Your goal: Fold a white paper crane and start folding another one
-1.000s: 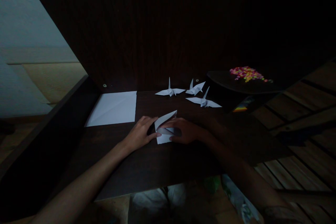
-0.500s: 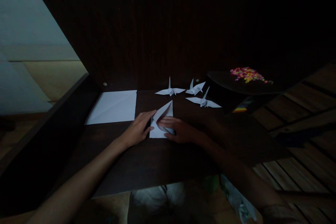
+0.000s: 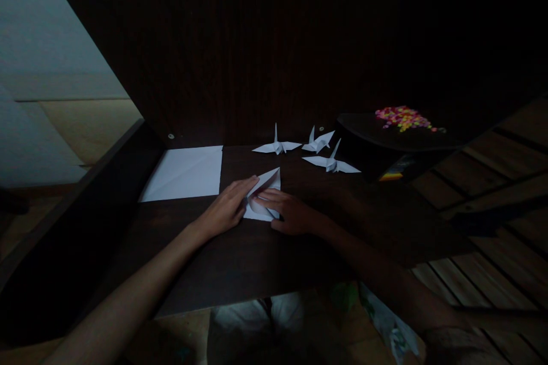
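Note:
A piece of white folded paper lies on the dark desk, one flap raised to a point at its upper right. My left hand holds down its left side, fingers together along the edge of the raised flap. From the right, my right hand reaches in with its fingers under the flap and holds the paper, the thumb tucked near the lower right corner. Behind stand three white paper cranes: one crane to the left, another crane at the back right, and a third crane nearer.
A larger white sheet with a diagonal crease lies at the left. On a raised curved shelf at the right sits a pile of small colourful pieces. A dark panel rises behind the desk, and a low side board bounds its left.
The raised flap sits lower and is folded further over. My left hand has moved slightly over the paper's left edge, and the right fingers reach further left under the flap.

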Tool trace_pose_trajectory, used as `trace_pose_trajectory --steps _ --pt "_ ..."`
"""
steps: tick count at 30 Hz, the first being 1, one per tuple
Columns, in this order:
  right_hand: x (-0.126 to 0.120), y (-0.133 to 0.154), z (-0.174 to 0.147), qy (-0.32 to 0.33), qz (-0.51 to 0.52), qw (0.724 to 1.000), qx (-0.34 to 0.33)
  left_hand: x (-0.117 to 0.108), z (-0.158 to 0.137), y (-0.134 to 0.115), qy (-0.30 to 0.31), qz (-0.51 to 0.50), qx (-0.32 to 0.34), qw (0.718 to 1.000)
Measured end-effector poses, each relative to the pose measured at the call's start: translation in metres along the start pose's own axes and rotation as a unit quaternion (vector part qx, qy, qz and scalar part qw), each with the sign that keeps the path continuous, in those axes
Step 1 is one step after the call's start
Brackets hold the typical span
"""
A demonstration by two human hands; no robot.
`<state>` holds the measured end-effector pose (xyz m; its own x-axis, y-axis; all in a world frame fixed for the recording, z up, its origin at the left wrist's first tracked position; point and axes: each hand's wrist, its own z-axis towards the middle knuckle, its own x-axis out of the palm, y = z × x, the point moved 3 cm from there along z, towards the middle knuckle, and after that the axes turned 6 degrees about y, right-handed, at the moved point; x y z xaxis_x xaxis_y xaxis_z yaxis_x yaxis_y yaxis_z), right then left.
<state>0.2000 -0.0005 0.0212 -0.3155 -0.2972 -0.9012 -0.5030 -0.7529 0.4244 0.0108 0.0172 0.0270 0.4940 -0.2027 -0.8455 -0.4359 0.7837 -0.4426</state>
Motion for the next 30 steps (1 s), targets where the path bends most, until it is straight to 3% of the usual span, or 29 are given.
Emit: trace_pose_trajectory --steps 7,11,20,30 --pt "0.007 0.001 0.001 -0.027 -0.021 0.999 0.012 0.003 0.004 -0.010 -0.015 -0.065 -0.055 0.996" --pt "0.009 0.003 0.002 -0.052 -0.028 0.998 -0.005 0.007 0.006 -0.007 -0.062 -0.031 -0.075 0.995" --pt "0.006 -0.001 -0.003 -0.007 -0.043 0.999 0.018 0.007 0.002 0.002 -0.096 0.068 -0.107 0.987" --pt "0.016 0.001 0.004 -0.092 -0.051 0.994 -0.028 -0.001 0.002 0.014 -0.103 0.096 -0.128 0.982"
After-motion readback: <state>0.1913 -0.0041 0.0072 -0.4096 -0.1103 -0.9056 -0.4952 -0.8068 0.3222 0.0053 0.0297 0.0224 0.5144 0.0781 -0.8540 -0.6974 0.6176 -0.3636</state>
